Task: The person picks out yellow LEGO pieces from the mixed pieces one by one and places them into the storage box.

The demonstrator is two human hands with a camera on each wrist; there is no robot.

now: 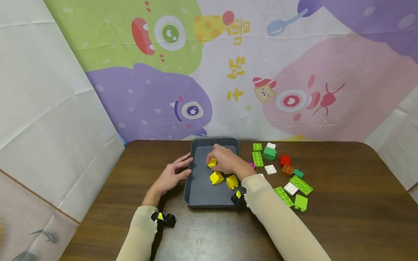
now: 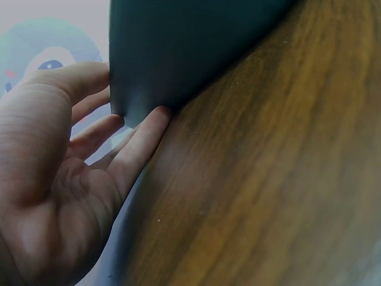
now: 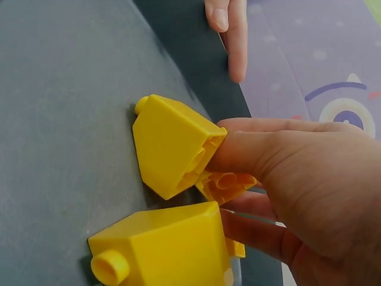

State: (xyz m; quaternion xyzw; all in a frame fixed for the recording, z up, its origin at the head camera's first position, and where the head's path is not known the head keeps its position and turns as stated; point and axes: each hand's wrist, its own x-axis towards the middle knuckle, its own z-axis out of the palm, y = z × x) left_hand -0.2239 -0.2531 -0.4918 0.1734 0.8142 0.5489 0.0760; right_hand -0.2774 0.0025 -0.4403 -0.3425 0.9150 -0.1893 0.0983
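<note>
A dark grey tray sits at the middle of the table by the back wall. My left hand touches its left side with extended fingers; in the left wrist view the fingertips meet the tray's wall. Inside the tray, my right hand pinches a yellow toy brick, which the fingers partly cover in the right wrist view. Two more yellow bricks lie nearer me in the tray: a slanted one and another beside the right wrist.
Right of the tray, loose bricks spread over the wooden table: lime green, white, red, brown and dark green. A pink one shows partly behind the right forearm. A printed cloth hangs behind the table.
</note>
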